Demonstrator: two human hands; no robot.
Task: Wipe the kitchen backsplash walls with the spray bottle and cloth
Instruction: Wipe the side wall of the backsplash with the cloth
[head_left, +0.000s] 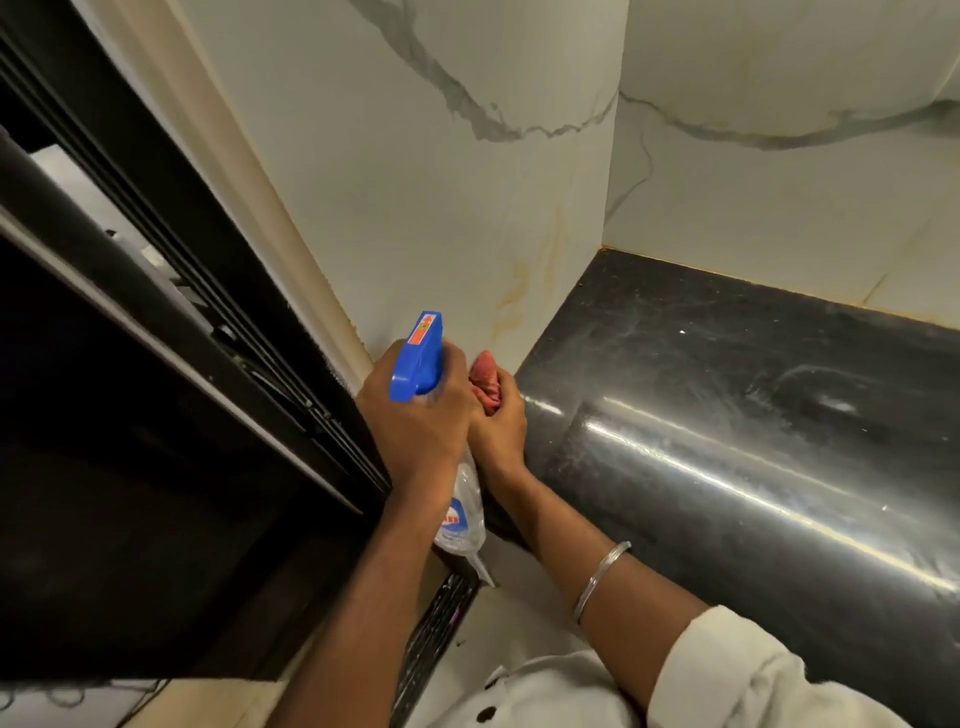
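Note:
My left hand (415, 415) grips the neck of a clear spray bottle (465, 514) with a blue trigger head (418, 358), nozzle aimed up at the white marble-look backsplash wall (415, 197). Just to its right, my right hand (501, 421) holds a bunched red cloth (485, 387) close to the bottom of that wall, by the counter's left end. Yellowish streaks (524, 291) mark the wall just above the cloth. A second backsplash wall (779, 208) meets it at the corner.
A glossy black countertop (727, 405) runs to the right, its rounded front edge catching light. On the left stands a dark window frame (171, 338) with a cream trim strip (270, 197). A metal bangle (600, 579) circles my right wrist.

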